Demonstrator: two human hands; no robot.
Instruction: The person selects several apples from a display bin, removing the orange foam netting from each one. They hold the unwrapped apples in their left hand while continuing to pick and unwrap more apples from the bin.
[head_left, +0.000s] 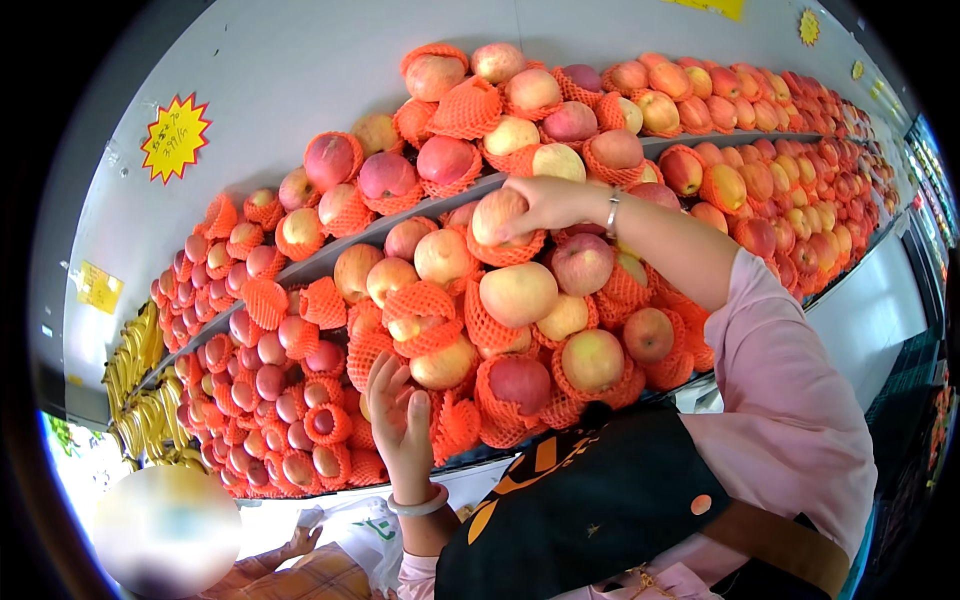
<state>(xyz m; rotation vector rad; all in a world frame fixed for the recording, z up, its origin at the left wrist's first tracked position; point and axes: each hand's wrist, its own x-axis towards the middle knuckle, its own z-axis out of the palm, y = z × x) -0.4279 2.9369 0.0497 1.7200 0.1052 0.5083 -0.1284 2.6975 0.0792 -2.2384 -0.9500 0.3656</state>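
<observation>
My right hand (536, 206) reaches across the display and grips a pale pink-yellow apple (495, 217), which sits in an orange foam net (510, 253) just below the grey divider. My left hand (401, 420) is raised at the front edge of the display, palm up with fingers apart, holding nothing. Close above it are a yellowish apple (444, 363) and crumpled orange foam nets. A large pale yellow apple (519, 294) lies below my right hand, with a red apple (582, 264) to its right.
A grey divider (330, 257) splits the apples into two tiers. Smaller apples (270, 382) fill the left side, with bananas (142, 345) beyond. Yellow price signs (175, 139) hang on the pale back wall. At the lower left, another person's hand (302, 541) is beside a white plastic bag (371, 536).
</observation>
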